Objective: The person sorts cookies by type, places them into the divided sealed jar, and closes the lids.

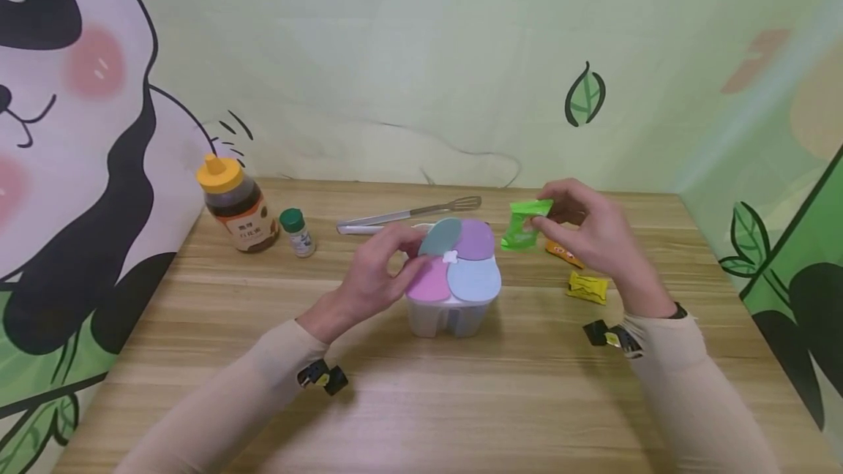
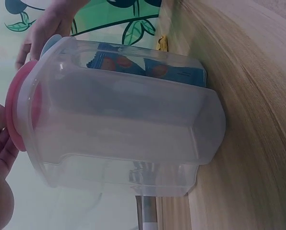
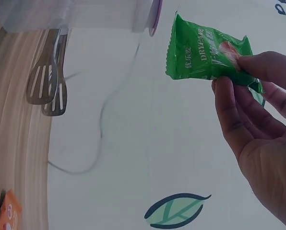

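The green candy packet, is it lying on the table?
No, the right hand pinches the green candy packet by one end and holds it in the air above the table.

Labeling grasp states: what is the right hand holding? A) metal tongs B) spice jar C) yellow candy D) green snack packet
D: the right hand pinches the green snack packet above the table, beside the four-lid container; the right wrist view shows fingers on its edge.
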Demonstrator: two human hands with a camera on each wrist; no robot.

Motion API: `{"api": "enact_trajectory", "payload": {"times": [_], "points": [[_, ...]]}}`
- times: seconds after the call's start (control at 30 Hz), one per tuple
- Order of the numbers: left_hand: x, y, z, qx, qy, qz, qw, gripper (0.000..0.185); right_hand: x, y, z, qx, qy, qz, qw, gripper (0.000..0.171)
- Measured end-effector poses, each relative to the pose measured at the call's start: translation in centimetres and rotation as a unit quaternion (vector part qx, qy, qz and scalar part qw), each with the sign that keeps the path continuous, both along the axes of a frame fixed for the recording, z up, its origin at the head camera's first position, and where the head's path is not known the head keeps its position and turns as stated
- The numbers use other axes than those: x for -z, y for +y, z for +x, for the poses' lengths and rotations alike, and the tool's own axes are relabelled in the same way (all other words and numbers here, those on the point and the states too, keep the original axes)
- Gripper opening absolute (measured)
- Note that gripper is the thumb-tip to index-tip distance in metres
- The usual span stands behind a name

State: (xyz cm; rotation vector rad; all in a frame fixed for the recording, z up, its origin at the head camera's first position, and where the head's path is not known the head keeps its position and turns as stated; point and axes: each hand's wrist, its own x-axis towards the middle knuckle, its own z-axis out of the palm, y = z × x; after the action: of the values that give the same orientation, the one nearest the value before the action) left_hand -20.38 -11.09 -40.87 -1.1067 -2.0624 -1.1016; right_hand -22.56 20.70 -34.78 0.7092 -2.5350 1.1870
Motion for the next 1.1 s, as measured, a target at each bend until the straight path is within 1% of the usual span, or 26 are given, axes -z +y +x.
{"api": "enact_trajectory", "payload": {"times": [0.17,0.27,0.4,0.6,0.8,0.93,1.1], "points": [[0.2,-0.1,0.1,0.008,-0.002,0.006,0.9999,0.030,-0.3,-1.0,-0.4,-0.008,-0.001,-0.017,1.000,0.025],[0.4,-0.1,0.1,0.005,-0.006,0.001,1.0000,0.029,-0.5,-1.7,-0.7,-0.014,0.001,-0.026,1.000,0.022],[0.4,-0.1,0.2,0.001,-0.003,0.001,1.0000,0.028,-0.7,-2.6,-1.1,-0.034,0.004,-0.043,0.998,0.020],[0.2,0.0,0.3,0.006,0.004,0.002,1.0000,0.027,-1.1,-3.9,-2.1,-0.065,0.009,-0.067,0.996,0.017],[0.3,0.0,0.3,0.018,0.009,0.003,0.9998,0.022,-1.3,-5.0,-2.8,-0.077,-0.012,-0.094,0.993,0.014],[0.5,0.0,0.2,0.022,0.009,0.005,0.9997,0.021,-1.3,-5.8,-3.0,-0.080,-0.024,-0.100,0.991,0.012],[0.6,0.0,0.2,0.019,0.009,0.002,0.9998,0.020,-1.2,-7.0,-3.4,-0.108,-0.034,-0.099,0.989,0.016]]}}
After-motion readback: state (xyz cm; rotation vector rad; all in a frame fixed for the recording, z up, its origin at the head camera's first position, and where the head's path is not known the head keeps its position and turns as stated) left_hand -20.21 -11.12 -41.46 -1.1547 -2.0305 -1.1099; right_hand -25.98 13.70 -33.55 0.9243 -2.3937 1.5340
